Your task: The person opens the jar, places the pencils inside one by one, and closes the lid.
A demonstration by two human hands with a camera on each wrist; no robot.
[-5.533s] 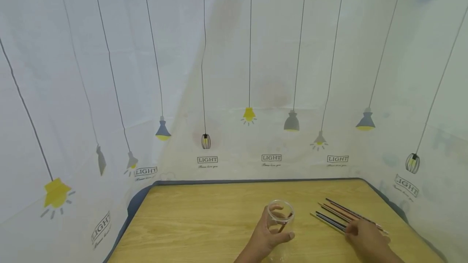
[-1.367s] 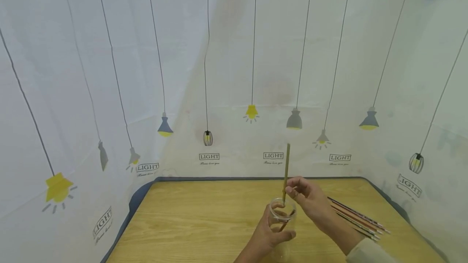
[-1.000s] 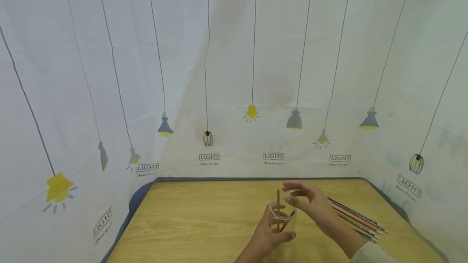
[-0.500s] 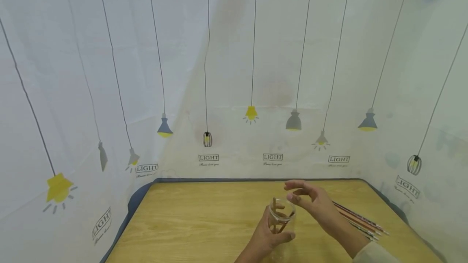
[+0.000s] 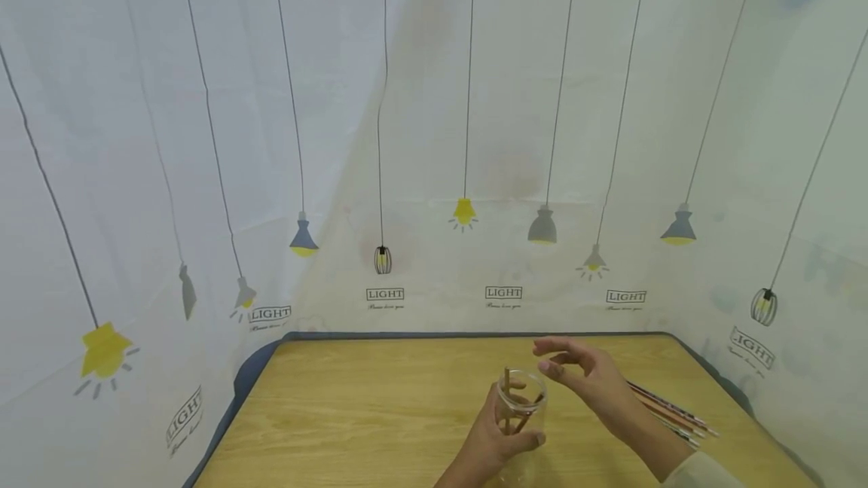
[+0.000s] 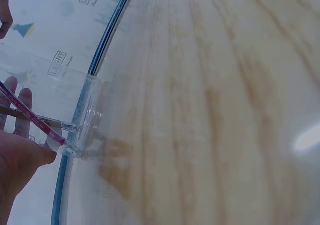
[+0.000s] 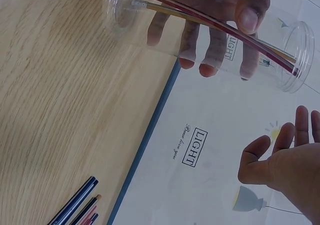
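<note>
My left hand (image 5: 483,439) holds a clear, open-topped jar (image 5: 534,407) upright on the table, fingers wrapped round its side. Inside the jar lean two pencils, a dark red pencil (image 7: 215,21) and a gold pencil (image 5: 506,379); their eraser ends are at the jar's bottom in the left wrist view. Just right of the rim, my right hand (image 5: 585,376) hovers with loosely bent fingers and nothing in them. Several more pencils (image 5: 667,407) lie side by side on the table, partly hidden behind the right hand and forearm.
The light wood table (image 5: 353,398) has a dark blue edge (image 5: 475,334). White fabric (image 5: 420,134) printed with hanging lamps encloses its back and both sides. A pale sleeve (image 5: 698,471) covers the right forearm.
My right hand took a gold pencil from the row, lowered it into the jar and let go. It has since drawn slightly right. My left hand has kept holding the jar.
</note>
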